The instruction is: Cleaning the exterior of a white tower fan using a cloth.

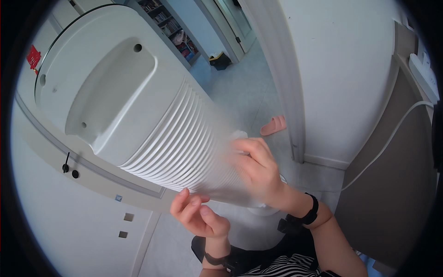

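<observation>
A tall white plastic appliance [166, 114] stands before me, leaning across the view. It has a recessed handle hollow near its top and a band of ridged louvres below. My right hand [258, 166] is at its lower right side with the fingers curled. Just past those fingertips shows a small crumpled white thing [239, 133]; a pale blur there hides whether I hold it. My left hand [200, 214] is by the lower edge of the louvres, palm up, fingers loosely bent and apart, with nothing in it. Whether its fingertips touch the ridges is unclear.
A grey-brown panel [387, 166] rises at right, with a white cable [384, 145] and a white power strip [424, 76]. A pink slipper [273, 125] lies by the door frame [289, 86]. Beyond are a dark bin [220, 61] and a bookshelf [166, 24].
</observation>
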Motion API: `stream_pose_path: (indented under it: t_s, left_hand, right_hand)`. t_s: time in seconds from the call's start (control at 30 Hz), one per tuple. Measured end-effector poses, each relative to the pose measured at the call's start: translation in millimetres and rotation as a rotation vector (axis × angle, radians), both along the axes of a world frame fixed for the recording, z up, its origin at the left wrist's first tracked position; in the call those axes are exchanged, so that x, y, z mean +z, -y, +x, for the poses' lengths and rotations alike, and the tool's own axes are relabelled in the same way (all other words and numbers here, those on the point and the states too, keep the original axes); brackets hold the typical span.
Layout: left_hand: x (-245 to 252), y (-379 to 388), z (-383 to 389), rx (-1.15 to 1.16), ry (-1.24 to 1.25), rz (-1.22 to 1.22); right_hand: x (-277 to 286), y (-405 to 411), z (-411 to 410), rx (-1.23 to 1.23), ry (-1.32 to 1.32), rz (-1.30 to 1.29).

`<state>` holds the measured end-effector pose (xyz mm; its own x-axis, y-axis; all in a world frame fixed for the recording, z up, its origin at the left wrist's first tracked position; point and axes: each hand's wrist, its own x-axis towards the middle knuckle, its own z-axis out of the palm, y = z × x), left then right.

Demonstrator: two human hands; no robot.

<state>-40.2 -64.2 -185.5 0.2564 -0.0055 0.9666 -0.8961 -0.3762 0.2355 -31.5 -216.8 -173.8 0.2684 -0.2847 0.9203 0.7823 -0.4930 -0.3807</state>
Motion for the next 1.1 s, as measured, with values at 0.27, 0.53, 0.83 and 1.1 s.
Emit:
stream_pose_path:
  t_s: [0.27,0.53,0.83,1.1]
  left_hand:
    - [-2,0,-2,0.010,0.014,0.009]
    - [-1,-7,0,0.018,0.008,-0.007]
    - [3,-9,2,0.025,0.012,-0.011]
    - [0,-8,9,0.004,-0.006,-0.010]
  right_hand:
    - [-5,19,10,0.503,-0.098,0.596]
    - [23,11,30,0.024,-0.024,0.054]
    - [25,16,39,-0.165,-0.008,-0.010]
    - [24,9,15,-0.097,0.059,-0.070]
